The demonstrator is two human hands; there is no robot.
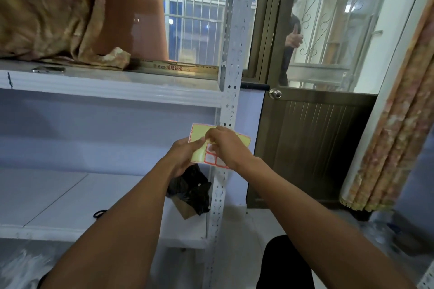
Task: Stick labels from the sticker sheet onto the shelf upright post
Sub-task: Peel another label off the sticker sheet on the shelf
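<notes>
Before upright post [231, 58], hands half-hiding sticker sheet [199, 132]

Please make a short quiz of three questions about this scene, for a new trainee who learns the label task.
1. True or false: the sticker sheet lies flat on a shelf board.
2. Which hand picks at the labels on the sheet?
A. left hand
B. right hand
C. neither
3. Fill in: on the lower shelf, next to the post, sits a black ____.

Key
1. False. The left hand holds it up in front of the post.
2. B. The right hand has its fingertips on the labels.
3. Bag: the black bag.
</notes>
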